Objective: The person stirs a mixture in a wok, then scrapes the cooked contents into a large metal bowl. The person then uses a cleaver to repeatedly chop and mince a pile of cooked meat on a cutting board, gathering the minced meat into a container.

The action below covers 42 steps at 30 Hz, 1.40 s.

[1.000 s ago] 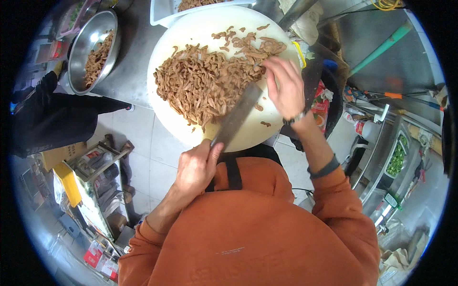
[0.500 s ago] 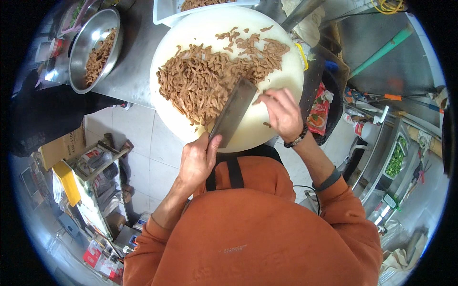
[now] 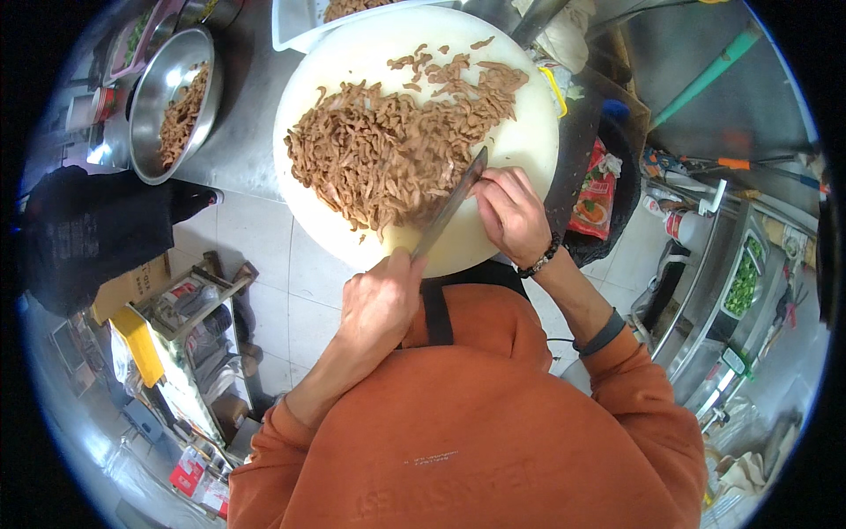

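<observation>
My left hand is closed round the handle of a cleaver, its blade seen almost edge-on and slanting away to the right. At the blade's far end is my right hand, fingertips pinched together against or just beside the metal; what lies between them is hidden. Brown cooked meat strips form a wide heap along the blade's left side, with looser pieces toward the far right. Heap and cleaver are over a round white cutting board.
A steel bowl of meat strips stands left on the metal table. Behind the board is a white tray with more strips. A black-lined bin stands right; a dark-clothed person is at left.
The cleaver has turned from showing its broad face to nearly edge-on. My right hand has closed in on the blade's far end, its fingers drawn together. My left hand has shifted right.
</observation>
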### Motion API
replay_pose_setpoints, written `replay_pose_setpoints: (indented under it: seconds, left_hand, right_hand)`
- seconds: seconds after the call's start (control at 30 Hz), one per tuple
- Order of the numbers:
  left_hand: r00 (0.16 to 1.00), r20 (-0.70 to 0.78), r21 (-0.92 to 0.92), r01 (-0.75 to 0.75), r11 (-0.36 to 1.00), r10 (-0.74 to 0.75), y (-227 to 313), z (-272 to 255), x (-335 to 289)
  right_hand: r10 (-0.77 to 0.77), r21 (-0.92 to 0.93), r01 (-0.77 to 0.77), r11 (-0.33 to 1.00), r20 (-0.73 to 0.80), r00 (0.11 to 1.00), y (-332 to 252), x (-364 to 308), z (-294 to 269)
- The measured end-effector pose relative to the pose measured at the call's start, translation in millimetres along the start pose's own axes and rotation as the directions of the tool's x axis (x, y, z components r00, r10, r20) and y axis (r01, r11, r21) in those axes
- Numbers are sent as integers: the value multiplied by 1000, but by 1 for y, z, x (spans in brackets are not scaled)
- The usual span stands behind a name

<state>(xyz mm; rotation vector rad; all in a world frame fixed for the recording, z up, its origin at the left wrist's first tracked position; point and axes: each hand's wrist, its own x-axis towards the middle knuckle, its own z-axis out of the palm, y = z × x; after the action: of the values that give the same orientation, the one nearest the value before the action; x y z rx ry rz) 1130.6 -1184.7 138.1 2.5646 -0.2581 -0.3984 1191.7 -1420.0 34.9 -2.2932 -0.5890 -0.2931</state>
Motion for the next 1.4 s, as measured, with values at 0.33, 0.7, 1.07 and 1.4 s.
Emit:
replay_pose_setpoints:
  seconds: [0.33,0.7,1.07,1.4]
  left_hand:
    - [1000,20,-21,-23,1000,23,2,-6,11]
    - [987,-154,-191,16,981,-47,-9,16,23]
    - [997,-66,-230,35,973,-51,-20,11,21]
    - [993,-99,-251,40,967,-67,-28,13,16]
  right_hand:
    - [-8,39,9,999,-20,1000,4,-2,-1]
    - [-29,139,36,990,-48,998,11,11,-10]
    - [0,-286,-2,958,-8,1000,100,101,-34]
    - [-96,-213,121,970,127,987,-7,5,-34]
